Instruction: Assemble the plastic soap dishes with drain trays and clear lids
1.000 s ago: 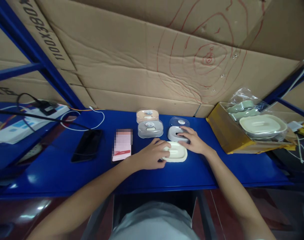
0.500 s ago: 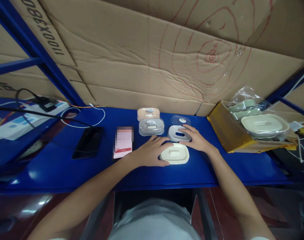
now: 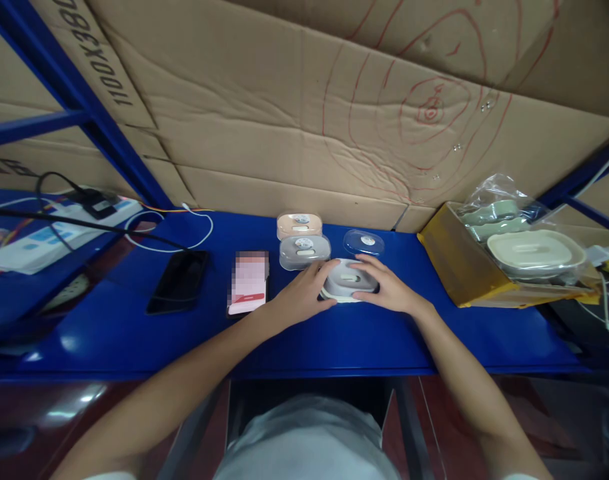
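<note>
A pale grey oval cover (image 3: 340, 285) with a slot in its top sits over a cream oval tray (image 3: 349, 300); only the tray's front rim shows. My left hand (image 3: 305, 292) grips the left side, fingers curled on the cover and thumb low near the tray's edge. From the right, my right hand (image 3: 391, 288) holds the cover with fingers over its far edge and thumb in front. Just behind lies a clear plastic lid (image 3: 354, 240) with a round white sticker. Whether cover and tray are fully seated I cannot tell.
Back left of my hands stand a grey lidded box (image 3: 290, 255) and a peach one (image 3: 285, 228). A phone with a lit screen (image 3: 249, 283) and a dark phone (image 3: 179, 283) lie left. On the right is a carton (image 3: 447, 260) of bagged parts. A power strip (image 3: 59, 237) lies far left.
My right hand has brought the grey cover left and toward me, onto the cream tray. My left hand has shifted slightly and now grips at the cover's left side.
</note>
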A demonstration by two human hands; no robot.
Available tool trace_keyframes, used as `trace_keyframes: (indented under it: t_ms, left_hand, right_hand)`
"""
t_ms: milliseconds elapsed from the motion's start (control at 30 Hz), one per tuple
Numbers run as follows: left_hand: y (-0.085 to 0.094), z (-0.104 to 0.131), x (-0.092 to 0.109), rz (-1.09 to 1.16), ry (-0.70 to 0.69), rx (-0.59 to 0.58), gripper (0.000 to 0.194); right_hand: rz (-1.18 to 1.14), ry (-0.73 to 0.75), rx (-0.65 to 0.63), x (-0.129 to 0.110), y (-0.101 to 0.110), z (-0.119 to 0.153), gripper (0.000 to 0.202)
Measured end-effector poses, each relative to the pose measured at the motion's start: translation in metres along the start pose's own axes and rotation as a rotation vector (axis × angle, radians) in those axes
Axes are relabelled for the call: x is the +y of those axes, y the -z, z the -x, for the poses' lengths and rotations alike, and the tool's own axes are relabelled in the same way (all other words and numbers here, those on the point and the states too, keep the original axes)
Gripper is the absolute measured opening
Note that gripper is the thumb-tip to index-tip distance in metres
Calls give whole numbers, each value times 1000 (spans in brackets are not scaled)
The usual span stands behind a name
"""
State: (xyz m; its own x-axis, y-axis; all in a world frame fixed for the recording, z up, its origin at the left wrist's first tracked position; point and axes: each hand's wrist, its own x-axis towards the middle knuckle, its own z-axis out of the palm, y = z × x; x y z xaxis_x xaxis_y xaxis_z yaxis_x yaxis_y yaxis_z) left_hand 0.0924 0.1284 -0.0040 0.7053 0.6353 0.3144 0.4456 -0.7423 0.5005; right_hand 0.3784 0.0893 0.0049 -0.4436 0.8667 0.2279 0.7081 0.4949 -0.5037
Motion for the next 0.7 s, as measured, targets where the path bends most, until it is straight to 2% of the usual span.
trace_keyframes:
  t_ms: [167,333,467,567,700]
  left_hand:
    - [-5,1,-4,22,-23,14,89]
    - [-2,-1,-4,-161,-7,-17,73]
    - [1,-2,-1,-177,20,-57,64]
    - [3,-3,2,-180,39,-84,65]
    - [10,-4,3,-176,52,-125,68]
  right_hand:
    - [33,42,-8,-6,-9,0,70]
    - [99,57,-9,-7,-9,-1,70]
    - [161,-58,53,12,-7,-4,59]
    - [268,-199,134,35,-7,-5,57]
    - [296,-266,201,54,-3,-4,55]
